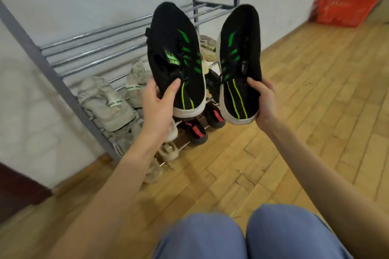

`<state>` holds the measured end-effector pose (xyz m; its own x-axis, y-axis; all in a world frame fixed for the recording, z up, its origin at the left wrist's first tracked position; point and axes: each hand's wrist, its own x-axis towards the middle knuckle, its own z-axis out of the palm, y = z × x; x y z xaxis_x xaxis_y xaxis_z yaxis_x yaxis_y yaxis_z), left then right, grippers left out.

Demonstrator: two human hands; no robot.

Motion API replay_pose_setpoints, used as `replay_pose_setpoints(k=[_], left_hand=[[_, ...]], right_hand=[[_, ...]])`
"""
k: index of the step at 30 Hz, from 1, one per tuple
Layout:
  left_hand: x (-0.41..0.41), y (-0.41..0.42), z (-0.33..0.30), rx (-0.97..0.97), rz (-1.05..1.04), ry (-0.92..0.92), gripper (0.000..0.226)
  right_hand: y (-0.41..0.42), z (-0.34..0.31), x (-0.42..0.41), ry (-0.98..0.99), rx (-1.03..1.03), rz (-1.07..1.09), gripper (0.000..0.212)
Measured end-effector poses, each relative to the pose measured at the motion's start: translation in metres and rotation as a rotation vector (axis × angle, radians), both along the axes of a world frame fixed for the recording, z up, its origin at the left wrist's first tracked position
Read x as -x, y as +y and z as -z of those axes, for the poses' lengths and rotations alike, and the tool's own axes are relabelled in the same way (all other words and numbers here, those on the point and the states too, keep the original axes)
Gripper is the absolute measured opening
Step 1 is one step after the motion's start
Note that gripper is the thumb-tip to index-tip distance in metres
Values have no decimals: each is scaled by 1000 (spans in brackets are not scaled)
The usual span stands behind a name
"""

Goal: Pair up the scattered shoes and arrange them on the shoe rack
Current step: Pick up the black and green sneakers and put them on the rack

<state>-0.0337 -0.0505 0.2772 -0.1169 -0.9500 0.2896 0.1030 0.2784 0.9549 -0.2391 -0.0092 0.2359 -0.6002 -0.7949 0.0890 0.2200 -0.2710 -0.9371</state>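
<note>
I hold a pair of black sneakers with green stripes and white soles up in front of the shoe rack (88, 48). My left hand (156, 107) grips the heel of the left sneaker (174, 48). My right hand (264, 101) grips the heel of the right sneaker (240, 52). Both toes point up and away from me. The grey metal rack stands against the white wall. Its top shelf is bare. Pale grey sneakers (105, 103) sit on the middle shelf. Black shoes with red marks (195, 130) and beige shoes (168, 151) sit lower down.
A red crate (345, 6) stands on the wooden floor at the far right. My knees in blue trousers (242, 237) fill the bottom edge. A dark brown panel (19, 191) lies at the lower left, beside the rack's end frame.
</note>
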Motion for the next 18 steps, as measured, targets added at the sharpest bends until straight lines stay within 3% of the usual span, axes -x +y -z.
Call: replay_pose_setpoints(k=[9, 12, 15, 18], left_hand=[[-56, -31, -56, -30, -295, 173, 19], [-70, -41, -66, -45, -365, 204, 21], [-79, -47, -73, -97, -405, 260, 22], [-86, -53, -78, -197, -386, 318, 13]], right_hand=[[-48, -41, -61, 63, -10, -258, 16], [-80, -70, -82, 80, -19, -266, 31], [-108, -98, -99, 94, -7, -316, 7], [-134, -118, -113, 31, -15, -332, 7]])
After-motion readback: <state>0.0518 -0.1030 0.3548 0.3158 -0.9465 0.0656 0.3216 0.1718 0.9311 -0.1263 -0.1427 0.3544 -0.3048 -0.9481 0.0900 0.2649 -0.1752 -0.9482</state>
